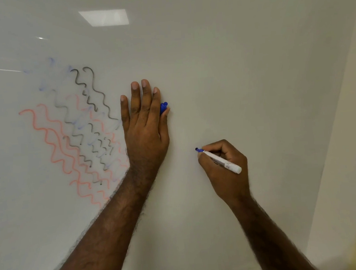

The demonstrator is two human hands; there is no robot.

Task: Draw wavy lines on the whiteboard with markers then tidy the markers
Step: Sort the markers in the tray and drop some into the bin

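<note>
Two hands work on the whiteboard [231, 69], whose left half carries red and black wavy lines [72, 128] over smudged blue. Left hand [145, 124] lies flat near the board's middle, fingers straight, thumb trapping the blue cap [163, 107] against the board. Right hand [225, 167] pinches the blue marker [218, 160], tip at the bare surface toward the right edge. Risk, I'd say: that left forearm crosses fresh ink and could smear it; the cap could slip.
</note>
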